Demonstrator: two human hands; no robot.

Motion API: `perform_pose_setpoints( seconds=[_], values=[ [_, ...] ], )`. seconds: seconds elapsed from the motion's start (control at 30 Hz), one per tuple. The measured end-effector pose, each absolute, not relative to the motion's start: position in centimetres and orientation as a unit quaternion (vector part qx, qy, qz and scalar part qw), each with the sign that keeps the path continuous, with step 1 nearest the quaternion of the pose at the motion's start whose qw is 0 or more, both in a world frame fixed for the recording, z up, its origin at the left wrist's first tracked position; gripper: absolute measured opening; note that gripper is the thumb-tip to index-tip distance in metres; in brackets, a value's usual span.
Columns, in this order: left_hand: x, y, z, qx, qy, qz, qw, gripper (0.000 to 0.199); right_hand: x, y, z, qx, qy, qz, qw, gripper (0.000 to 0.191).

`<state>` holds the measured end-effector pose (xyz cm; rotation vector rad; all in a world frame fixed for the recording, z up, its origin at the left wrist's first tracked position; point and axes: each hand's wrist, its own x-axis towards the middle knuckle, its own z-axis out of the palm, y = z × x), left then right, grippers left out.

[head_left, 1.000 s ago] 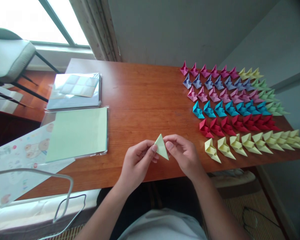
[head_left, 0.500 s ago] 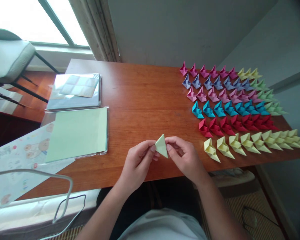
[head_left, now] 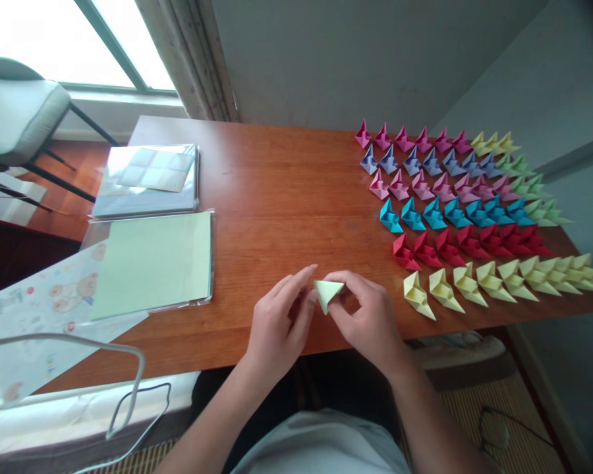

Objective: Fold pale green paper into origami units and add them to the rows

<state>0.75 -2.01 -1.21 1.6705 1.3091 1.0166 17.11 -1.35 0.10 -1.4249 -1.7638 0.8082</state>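
A small pale-green triangle of folded paper (head_left: 328, 293) is pinched between the thumb and fingers of my right hand (head_left: 368, 309), just above the near edge of the table. One of its corners points down toward me. My left hand (head_left: 279, 319) is close at the paper's left side with its index finger stretched out and the thumb apart from it. Whether the left thumb tip touches the paper I cannot tell. To the right of my hands runs a row of pale-yellow origami boats (head_left: 445, 289).
Further rows of origami stand behind, in red (head_left: 447, 247), blue (head_left: 433, 214), pink (head_left: 422, 186), purple (head_left: 412, 161) and magenta (head_left: 404, 140). At left lie light-green paper sheets (head_left: 153, 266), a plastic-wrapped pack (head_left: 128, 201) and a printed sheet (head_left: 34, 329). A white cable (head_left: 138, 368) crosses the near left.
The folded paper has turned, so its point now faces down instead of up. My left fingers have come off it and opened, while my right hand keeps its hold.
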Motion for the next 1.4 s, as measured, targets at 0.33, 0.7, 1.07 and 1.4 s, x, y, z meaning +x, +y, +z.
perform_pose_setpoints(
  seconds=[0.33, 0.7, 1.07, 1.4],
  values=[
    [1.0, -3.2, -1.5, 0.705, 0.496, 0.410, 0.299, 0.042, 16.1, -1.7, -0.5, -0.556, -0.737, 0.144, 0.356, 0.016],
    [0.5, -2.7, -1.3, 0.584, 0.537, 0.430, 0.431, 0.028, 16.7, -2.1, -0.9, -0.510, -0.744, 0.216, 0.374, 0.031],
    [0.0, -2.1, 1.3, 0.432, 0.483, 0.440, 0.622, 0.024, 16.8, -2.5, -1.4, -0.486, -0.766, 0.139, 0.398, 0.044],
    [0.1, -2.0, 0.2, 0.425, 0.463, 0.446, 0.637, 0.035, 17.2, -2.7, -0.3, -0.510, -0.662, 0.358, 0.416, 0.037]
  ],
)
